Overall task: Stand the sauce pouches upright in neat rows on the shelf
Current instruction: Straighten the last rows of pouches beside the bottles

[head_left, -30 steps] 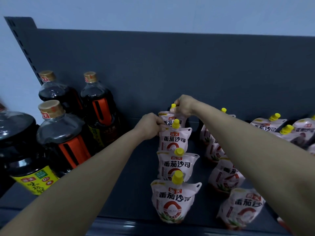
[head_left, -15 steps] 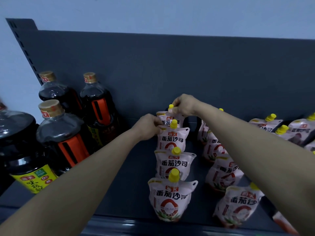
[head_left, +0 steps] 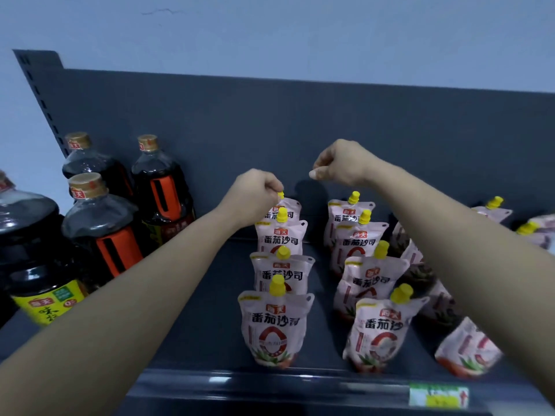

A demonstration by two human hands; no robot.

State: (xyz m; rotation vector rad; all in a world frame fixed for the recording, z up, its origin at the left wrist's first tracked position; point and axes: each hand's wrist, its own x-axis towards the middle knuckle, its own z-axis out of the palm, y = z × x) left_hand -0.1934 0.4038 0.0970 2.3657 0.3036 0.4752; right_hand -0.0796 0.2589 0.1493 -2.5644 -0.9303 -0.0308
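Note:
White sauce pouches with yellow caps stand upright on the dark shelf [head_left: 204, 319] in rows running front to back. The left row [head_left: 274, 325] holds several pouches. My left hand [head_left: 255, 196] pinches the yellow cap of the rearmost pouch [head_left: 286, 205] in that row. The middle row [head_left: 378, 328] also has several upright pouches. My right hand [head_left: 339, 163] hovers above the gap between the two rows, fingers curled shut with nothing in them. More pouches [head_left: 465, 346] stand partly hidden behind my right forearm.
Dark soy sauce bottles [head_left: 102, 229] with gold caps and orange handles fill the shelf's left side. The grey back panel [head_left: 300, 121] rises behind everything. Further pouches [head_left: 492, 208] lie at the far right. A green price tag [head_left: 438, 396] sits on the front rail.
My right hand let go of the rear pouch and lifted up and right. My left hand shifted onto that pouch's cap. The view moved, so the rows sit lower in the frame.

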